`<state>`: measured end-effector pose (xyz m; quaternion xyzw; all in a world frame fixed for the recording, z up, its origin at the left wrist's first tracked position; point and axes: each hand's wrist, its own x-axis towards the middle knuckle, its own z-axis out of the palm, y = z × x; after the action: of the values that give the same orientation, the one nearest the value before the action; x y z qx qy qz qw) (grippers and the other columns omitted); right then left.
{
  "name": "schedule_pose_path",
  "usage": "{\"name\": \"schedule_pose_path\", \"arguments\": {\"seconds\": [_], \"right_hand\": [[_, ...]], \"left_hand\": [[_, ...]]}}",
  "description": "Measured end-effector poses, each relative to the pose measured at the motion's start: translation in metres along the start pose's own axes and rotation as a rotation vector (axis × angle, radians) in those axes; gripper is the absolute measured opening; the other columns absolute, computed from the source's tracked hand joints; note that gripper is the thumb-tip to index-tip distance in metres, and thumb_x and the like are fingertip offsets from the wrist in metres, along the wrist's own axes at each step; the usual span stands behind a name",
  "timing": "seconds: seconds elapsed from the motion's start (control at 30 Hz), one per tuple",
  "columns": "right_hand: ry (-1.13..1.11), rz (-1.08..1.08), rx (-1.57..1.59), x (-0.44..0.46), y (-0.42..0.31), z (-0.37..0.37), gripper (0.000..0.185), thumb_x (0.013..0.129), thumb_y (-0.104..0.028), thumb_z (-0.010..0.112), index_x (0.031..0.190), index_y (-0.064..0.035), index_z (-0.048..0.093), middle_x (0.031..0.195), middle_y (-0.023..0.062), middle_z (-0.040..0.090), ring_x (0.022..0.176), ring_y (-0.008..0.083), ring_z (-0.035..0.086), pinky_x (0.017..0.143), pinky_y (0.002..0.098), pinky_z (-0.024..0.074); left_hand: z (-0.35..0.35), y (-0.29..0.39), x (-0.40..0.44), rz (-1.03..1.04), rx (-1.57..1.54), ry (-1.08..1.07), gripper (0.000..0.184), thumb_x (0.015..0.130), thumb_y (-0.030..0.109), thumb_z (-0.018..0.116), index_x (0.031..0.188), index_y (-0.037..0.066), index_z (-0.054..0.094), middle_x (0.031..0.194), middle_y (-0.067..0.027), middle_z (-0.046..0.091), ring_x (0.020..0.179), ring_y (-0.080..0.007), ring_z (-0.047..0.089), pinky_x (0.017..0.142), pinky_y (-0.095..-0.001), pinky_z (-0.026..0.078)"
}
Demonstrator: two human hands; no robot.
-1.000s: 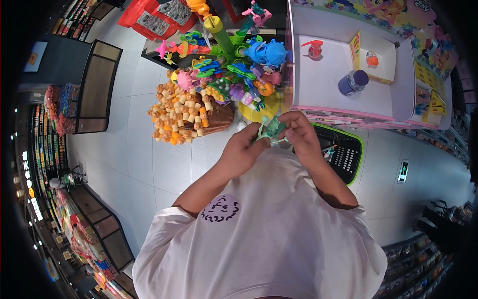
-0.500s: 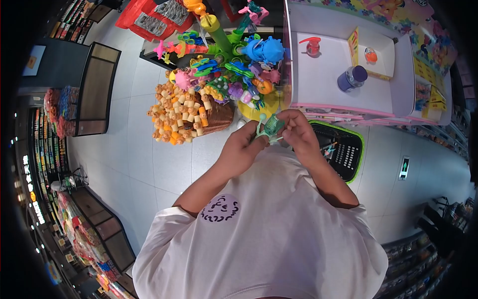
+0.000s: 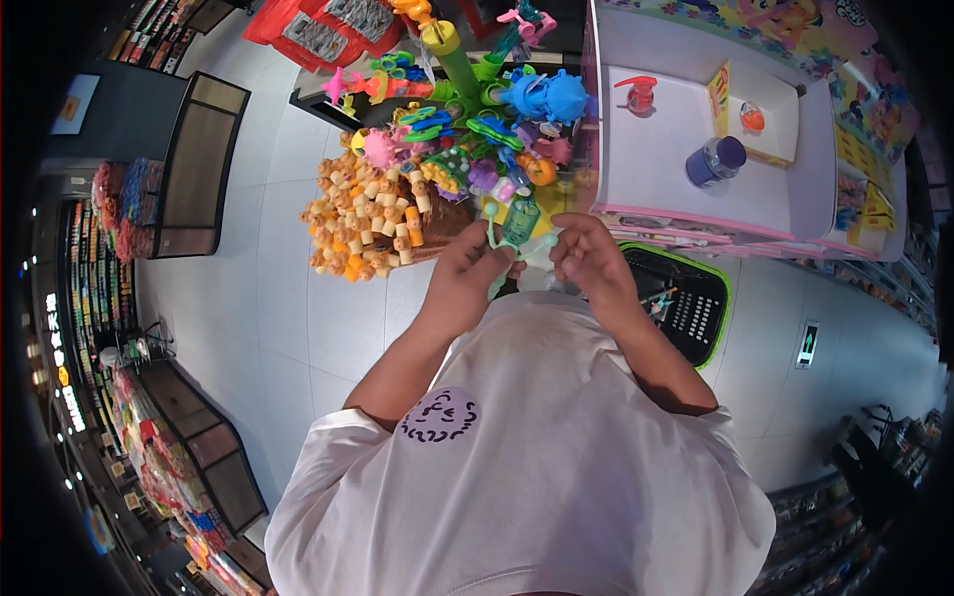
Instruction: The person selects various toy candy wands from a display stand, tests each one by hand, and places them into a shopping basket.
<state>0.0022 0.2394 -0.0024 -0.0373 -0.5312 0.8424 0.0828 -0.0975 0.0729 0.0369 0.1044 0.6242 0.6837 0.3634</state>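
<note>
A small green plastic toy (image 3: 521,221) has a see-through bottle-like body and pale green arms ending in balls. My left hand (image 3: 467,278) pinches it near its base, thumb on top. Close to the ball on the toy's right side is my right hand (image 3: 594,263), its fingers bent and apart; whether a fingertip touches the ball I cannot tell. Just beyond both hands stands a rack of bright plastic toys (image 3: 462,119), with a blue one (image 3: 545,97) at its right side.
A brown basket (image 3: 447,223) full of small figure-topped items stands ahead left. To the right, a white display shelf (image 3: 656,174) holds a purple-lidded jar (image 3: 715,162) and a red toy (image 3: 639,94). A black shopping basket with green rim (image 3: 723,316) is beside my right arm.
My left hand has drawn the toy slightly left, its body now pointing up. The right hand has come off the toy's body, its fingers spreading a little.
</note>
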Motion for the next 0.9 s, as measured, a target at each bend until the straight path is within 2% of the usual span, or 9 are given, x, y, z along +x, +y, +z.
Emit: {"name": "schedule_pose_path", "arguments": {"seconds": [0.03,0.13,0.27,0.4,0.47,0.5,0.6,0.73,0.9], "right_hand": [[0.0,0.002,0.001,0.0,0.003,0.001,0.042,0.089,-0.012,0.054,0.128,-0.0046,0.044,0.094,0.0027,0.052,0.086,0.0096,0.049,0.074,0.0249,0.0429],[-0.057,0.092,0.028,-0.002,0.01,0.002,0.037,0.09,-0.004,0.055,0.125,-0.0032,0.046,0.093,0.0007,0.051,0.08,0.0066,0.047,0.072,0.0216,0.0399],[-0.08,0.21,-0.138,-0.008,0.015,0.005,0.031,0.09,-0.012,0.06,0.119,-0.0027,0.052,0.095,-0.0004,0.054,0.084,0.0073,0.051,0.074,0.0224,0.0431],[-0.119,0.226,-0.279,-0.008,0.014,0.02,0.03,0.087,-0.014,0.064,0.112,-0.0024,0.054,0.094,0.0036,0.058,0.083,0.0112,0.056,0.076,0.0272,0.0462],[-0.226,0.314,-0.525,-0.001,-0.003,0.024,0.026,0.086,-0.014,0.064,0.107,-0.0019,0.054,0.094,0.0045,0.058,0.086,0.0119,0.056,0.077,0.028,0.0461],[-0.213,0.289,-0.52,0.0,0.002,0.023,0.028,0.085,-0.02,0.067,0.102,-0.0001,0.056,0.092,0.0106,0.059,0.083,0.0189,0.059,0.077,0.0322,0.0478],[-0.215,0.229,-0.532,0.001,0.008,0.021,0.031,0.085,-0.022,0.067,0.101,0.0003,0.055,0.091,0.011,0.059,0.085,0.0194,0.06,0.078,0.0337,0.0481],[-0.234,0.34,-0.567,0.005,0.006,0.018,0.031,0.084,-0.025,0.068,0.095,0.0006,0.055,0.092,0.0114,0.06,0.085,0.0206,0.061,0.077,0.0348,0.0489],[-0.239,0.296,-0.591,0.01,0.003,0.016,0.027,0.084,-0.021,0.067,0.093,0.0003,0.055,0.088,0.0098,0.06,0.083,0.019,0.06,0.075,0.0332,0.0478]], "left_hand": [[0.001,0.006,-0.001,-0.058,-0.073,0.039,0.018,0.09,0.007,0.053,0.107,0.001,0.056,0.091,-0.0043,0.061,0.081,-0.0122,0.061,0.075,-0.0267,0.048],[0.0,0.01,0.003,-0.034,-0.184,0.052,0.018,0.089,0.006,0.051,0.105,0.002,0.056,0.091,-0.0047,0.061,0.082,-0.0125,0.061,0.076,-0.0275,0.048],[0.01,0.004,0.007,0.029,-0.271,0.114,0.019,0.089,0.007,0.049,0.106,0.002,0.055,0.094,-0.0068,0.062,0.081,-0.0148,0.061,0.075,-0.0285,0.049],[0.02,0.01,0.009,-0.014,-0.266,0.115,0.024,0.09,0.009,0.047,0.113,0.003,0.052,0.1,-0.0085,0.06,0.091,-0.0188,0.064,0.081,-0.0316,0.05],[0.019,0.009,0.018,0.021,-0.293,0.082,0.025,0.091,0.009,0.046,0.115,0.003,0.051,0.105,-0.0092,0.06,0.097,-0.0201,0.063,0.086,-0.0324,0.049],[0.02,0.01,0.021,0.048,-0.294,0.075,0.025,0.091,0.008,0.046,0.115,0.003,0.051,0.106,-0.009,0.06,0.099,-0.02,0.062,0.087,-0.0323,0.049],[0.017,0.006,0.026,0.052,-0.312,0.05,0.024,0.092,0.006,0.046,0.115,0.003,0.051,0.11,-0.0085,0.06,0.103,-0.02,0.061,0.089,-0.032,0.047],[0.021,0.008,0.028,0.066,-0.38,0.088,0.023,0.094,0.008,0.047,0.116,0.002,0.05,0.11,-0.0084,0.06,0.102,-0.0193,0.06,0.088,-0.0311,0.047],[0.015,0.007,0.033,0.032,-0.326,0.048,0.023,0.095,0.013,0.046,0.116,0.003,0.05,0.109,-0.0112,0.061,0.099,-0.019,0.061,0.086,-0.0315,0.048]]}}
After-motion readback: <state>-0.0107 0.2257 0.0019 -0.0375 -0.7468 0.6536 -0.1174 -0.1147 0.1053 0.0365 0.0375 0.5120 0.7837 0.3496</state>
